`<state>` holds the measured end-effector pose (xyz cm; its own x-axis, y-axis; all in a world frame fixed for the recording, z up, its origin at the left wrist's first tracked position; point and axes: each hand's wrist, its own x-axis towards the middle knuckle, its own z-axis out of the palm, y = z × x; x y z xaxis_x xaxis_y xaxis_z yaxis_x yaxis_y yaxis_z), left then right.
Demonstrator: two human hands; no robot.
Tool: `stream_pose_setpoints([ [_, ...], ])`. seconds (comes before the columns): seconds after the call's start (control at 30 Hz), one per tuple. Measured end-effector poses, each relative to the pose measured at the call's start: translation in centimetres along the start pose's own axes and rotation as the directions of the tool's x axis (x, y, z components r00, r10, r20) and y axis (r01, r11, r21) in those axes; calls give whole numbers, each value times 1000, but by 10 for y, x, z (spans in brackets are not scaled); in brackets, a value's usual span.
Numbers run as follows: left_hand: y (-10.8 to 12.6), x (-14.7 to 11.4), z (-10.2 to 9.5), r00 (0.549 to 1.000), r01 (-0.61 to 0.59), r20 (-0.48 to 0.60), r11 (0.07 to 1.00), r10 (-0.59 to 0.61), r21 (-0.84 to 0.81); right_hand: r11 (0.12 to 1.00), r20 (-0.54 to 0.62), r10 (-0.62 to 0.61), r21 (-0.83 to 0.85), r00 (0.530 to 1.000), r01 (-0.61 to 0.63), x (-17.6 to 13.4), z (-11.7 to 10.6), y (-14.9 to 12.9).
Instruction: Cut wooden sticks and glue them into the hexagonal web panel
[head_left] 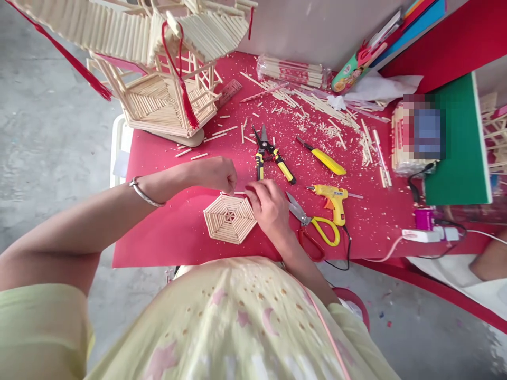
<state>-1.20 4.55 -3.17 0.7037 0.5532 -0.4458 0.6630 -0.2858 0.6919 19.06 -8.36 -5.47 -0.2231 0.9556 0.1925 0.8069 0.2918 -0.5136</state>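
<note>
A hexagonal panel of thin wooden sticks (240, 232) lies flat on the red table, with a small star-like pattern in its middle. Along its far edge runs a single wooden stick (238, 193). My right hand (271, 207) rests over the panel's right corner, its thumb and fingers bent together at the stick's right end. Just beyond the far edge is my left hand (219, 173), fingers curled tightly downward. Whatever its fingertips pinch is hidden or too small to tell.
A stick-built pavilion model (158, 105) with red tassels stands at the far left. Cutters (273, 155), a yellow utility knife (327, 160), a glue gun (332, 200) and scissors (307, 219) lie rightward. Stick scraps litter the red table (158, 227). A power strip (422, 235) sits at right.
</note>
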Motion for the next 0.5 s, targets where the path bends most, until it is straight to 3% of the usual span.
stream_pose_setpoints([
  [0.1,1,3,2,1000,16,16,1000,-16,27,998,-78,60,25,995,-58,-17,2,6],
  [0.3,9,2,-1,983,153,102,988,-155,23,993,-82,91,77,992,-85,-48,11,12],
  [0.5,19,-1,-4,964,194,174,980,-199,44,997,-59,62,45,996,-59,-52,15,15],
])
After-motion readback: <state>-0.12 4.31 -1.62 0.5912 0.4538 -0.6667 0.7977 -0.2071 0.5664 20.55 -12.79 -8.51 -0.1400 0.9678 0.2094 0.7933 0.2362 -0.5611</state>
